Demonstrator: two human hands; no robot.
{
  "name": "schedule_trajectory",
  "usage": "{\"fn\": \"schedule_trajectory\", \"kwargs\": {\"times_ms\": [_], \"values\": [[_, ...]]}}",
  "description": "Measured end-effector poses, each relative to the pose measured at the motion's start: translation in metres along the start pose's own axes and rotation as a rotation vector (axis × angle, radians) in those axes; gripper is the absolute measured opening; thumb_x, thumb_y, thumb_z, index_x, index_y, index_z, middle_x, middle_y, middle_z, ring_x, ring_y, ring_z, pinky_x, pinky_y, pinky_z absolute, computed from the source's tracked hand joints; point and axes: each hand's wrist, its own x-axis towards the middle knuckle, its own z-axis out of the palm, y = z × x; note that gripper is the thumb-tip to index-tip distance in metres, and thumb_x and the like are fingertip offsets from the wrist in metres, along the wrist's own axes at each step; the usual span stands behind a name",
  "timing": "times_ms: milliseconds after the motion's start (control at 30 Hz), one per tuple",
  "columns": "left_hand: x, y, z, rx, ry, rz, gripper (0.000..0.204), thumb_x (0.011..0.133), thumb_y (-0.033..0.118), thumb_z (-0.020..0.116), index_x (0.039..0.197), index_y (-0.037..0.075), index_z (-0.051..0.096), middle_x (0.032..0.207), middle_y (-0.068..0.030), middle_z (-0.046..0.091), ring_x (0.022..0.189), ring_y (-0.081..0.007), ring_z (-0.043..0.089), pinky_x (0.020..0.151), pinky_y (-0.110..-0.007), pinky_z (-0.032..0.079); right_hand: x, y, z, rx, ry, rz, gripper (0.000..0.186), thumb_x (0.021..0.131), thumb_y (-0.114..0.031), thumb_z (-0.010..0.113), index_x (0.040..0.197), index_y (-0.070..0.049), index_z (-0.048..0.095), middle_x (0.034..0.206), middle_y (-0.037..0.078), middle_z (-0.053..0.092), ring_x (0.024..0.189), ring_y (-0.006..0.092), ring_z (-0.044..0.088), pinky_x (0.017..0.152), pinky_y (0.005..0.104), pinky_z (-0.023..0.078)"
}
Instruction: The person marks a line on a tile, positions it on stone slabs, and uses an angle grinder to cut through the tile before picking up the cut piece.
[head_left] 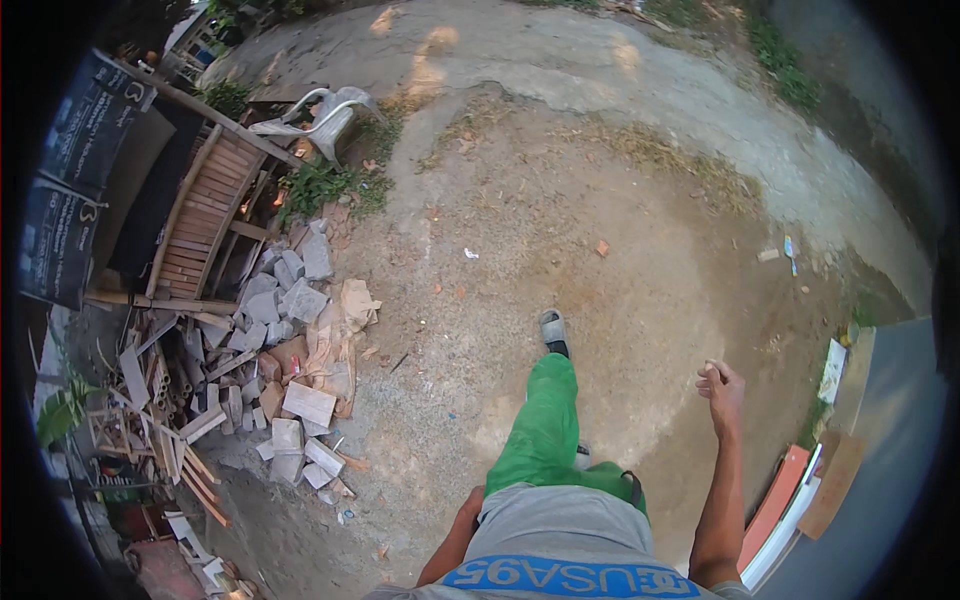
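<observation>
Fingers of the right hand (720, 388) curl loosely into a half fist that holds nothing, swung out from the person's side over bare dirt ground (560, 250). The left hand is hidden behind the hip; only a piece of the left forearm (455, 545) shows at the lower edge, so whether that hand is open or closed cannot be told.

Between the arms, a leg in green trousers (545, 425) steps forward, ending in a grey sandal (552, 330) planted near the middle of the dirt patch.

Nearest the right hand, along the right edge of the ground, lie flat boards (790, 505) in orange, white and brown, beside a grey paved strip (890, 440).

Along the left edge of the ground sprawls a rubble heap (285, 340) of broken grey blocks, bricks and torn cardboard, with splintered wood strips (185, 440) just beyond it. Further up the left side lean a slatted wooden bench (205, 225) and an overturned white plastic chair (325, 115).

Risk, as a judgement: the open sandal gives little protection, so drifting left toward the rubble could mean a stubbed toe, a twisted ankle or a splinter. Small stones scattered across the dirt could roll underfoot. The boards on the right could catch a foot if the stride veers that way.
</observation>
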Motion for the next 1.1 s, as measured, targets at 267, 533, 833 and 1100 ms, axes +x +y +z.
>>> {"fn": "schedule_trajectory", "kwargs": {"times_ms": [267,533,833,1100], "values": [[0.272,0.260,-0.282,-0.594,0.497,-0.345,0.036,0.109,0.027,0.061,0.131,0.000,0.070,0.111,-0.0126,0.082,0.092,-0.0235,0.082,0.066,-0.033,0.060,0.174,0.030,0.210,-0.512,-0.442,0.258,0.076,0.102,-0.041,0.068,0.160,0.006,0.053,0.159,0.031,0.057,0.146,0.0385,0.058,0.118,0.0436,0.047],[0.422,0.668,-0.475,-0.780,0.264,0.224,0.044,0.112,0.035,0.063,0.141,0.003,0.067,0.123,-0.0130,0.080,0.107,-0.0218,0.080,0.091,-0.035,0.062,0.404,-0.194,0.203,0.013,-0.397,0.608,0.048,0.104,-0.022,0.067,0.145,0.003,0.068,0.145,0.018,0.069,0.122,0.0272,0.071,0.107,0.0438,0.055],[0.585,0.683,-0.516,-0.845,0.503,-0.535,0.033,0.104,0.026,0.062,0.116,-0.002,0.073,0.099,-0.0157,0.082,0.077,-0.0265,0.081,0.060,-0.040,0.060,0.689,-0.341,0.319,0.035,-0.315,0.308,0.025,0.100,-0.024,0.071,0.102,0.000,0.080,0.106,0.008,0.080,0.087,0.0257,0.077,0.084,0.0428,0.064],[0.648,0.880,-0.550,0.131,-0.065,-0.229,0.040,0.102,0.033,0.058,0.116,0.002,0.078,0.099,-0.0161,0.082,0.087,-0.0294,0.081,0.075,-0.043,0.063,0.925,-0.533,0.413,0.131,-0.193,0.373,0.031,0.101,-0.027,0.070,0.106,0.003,0.078,0.107,0.011,0.080,0.089,0.0270,0.076,0.082,0.0425,0.065]]}}
